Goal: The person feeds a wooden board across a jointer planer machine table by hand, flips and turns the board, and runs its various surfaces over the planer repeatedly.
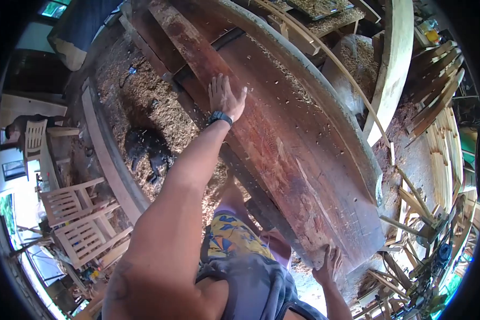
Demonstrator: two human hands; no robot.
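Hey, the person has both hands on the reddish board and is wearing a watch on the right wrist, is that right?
Not quite. The head view shows the watch at the wrist of the left hand, not the right hand. Both are indeed on the reddish board.

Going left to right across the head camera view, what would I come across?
Slatted wooden chair, long curved board, left hand flat on the reddish plank, right hand at the plank's near end, pale curved timber, upright-looking stack of pale strips.
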